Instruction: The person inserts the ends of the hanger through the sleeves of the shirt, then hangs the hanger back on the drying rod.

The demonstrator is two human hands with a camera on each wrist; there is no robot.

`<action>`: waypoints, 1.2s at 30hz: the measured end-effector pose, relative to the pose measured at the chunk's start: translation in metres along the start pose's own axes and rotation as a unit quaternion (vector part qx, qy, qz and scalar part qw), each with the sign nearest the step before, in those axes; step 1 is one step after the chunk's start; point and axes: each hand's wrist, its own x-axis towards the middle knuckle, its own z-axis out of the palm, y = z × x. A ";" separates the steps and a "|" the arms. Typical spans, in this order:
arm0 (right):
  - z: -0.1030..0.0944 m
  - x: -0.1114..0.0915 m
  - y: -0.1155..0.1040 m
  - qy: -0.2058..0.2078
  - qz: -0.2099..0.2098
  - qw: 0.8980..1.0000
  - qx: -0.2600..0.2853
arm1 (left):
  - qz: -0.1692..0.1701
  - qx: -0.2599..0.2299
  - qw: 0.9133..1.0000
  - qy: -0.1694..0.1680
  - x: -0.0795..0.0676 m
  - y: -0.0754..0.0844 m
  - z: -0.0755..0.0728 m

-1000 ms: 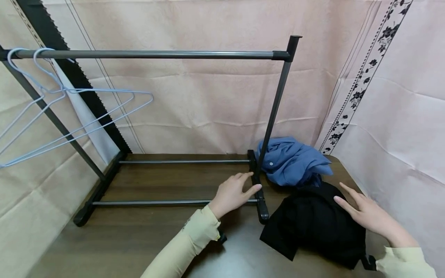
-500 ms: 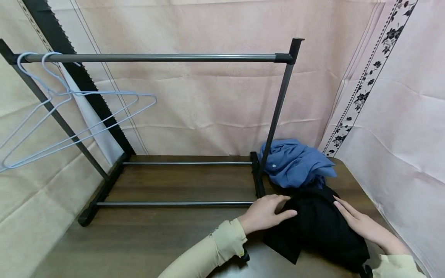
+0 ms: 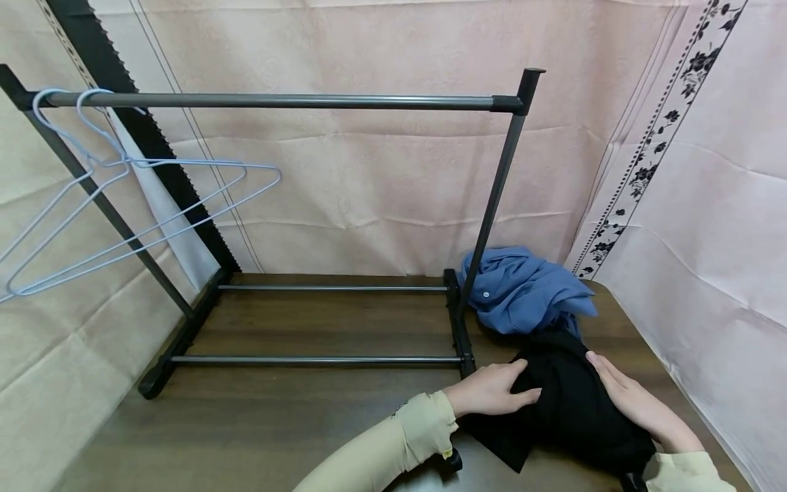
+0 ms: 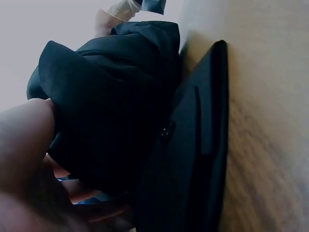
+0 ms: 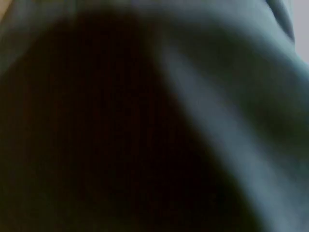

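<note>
Black garment (image 3: 574,410), one: heaped on the table (image 3: 277,430), right of the rack (image 3: 501,184), between the two hands. Left hand (image 3: 488,391), one: at the heap's left side, fingers parted from the thumb and touching cloth; no firm pinch could be made out. Right hand (image 3: 633,403), one: along the heap's right side, fingers nearly straight and resting against it; its own wrist view was too dark to tell more. Relation: cloth lay rightward of the left fingers and leftward of the right, neither hand the nearer. Long axis: indistinct, the bulk running from the far side toward the person, a flat corner jutting out at the near left. Blue garment (image 3: 522,290), one: crumpled just beyond the black, behind the rack's right upright. Hangers (image 3: 126,162), two, light blue: hooked at the left end of the single top rail (image 3: 270,101). Lower bars (image 3: 332,289), two.
</note>
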 end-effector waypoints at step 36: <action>0.000 -0.019 -0.171 0.208 -0.209 0.955 -0.004 | 0.061 -0.120 0.980 0.144 -0.085 0.010 -0.137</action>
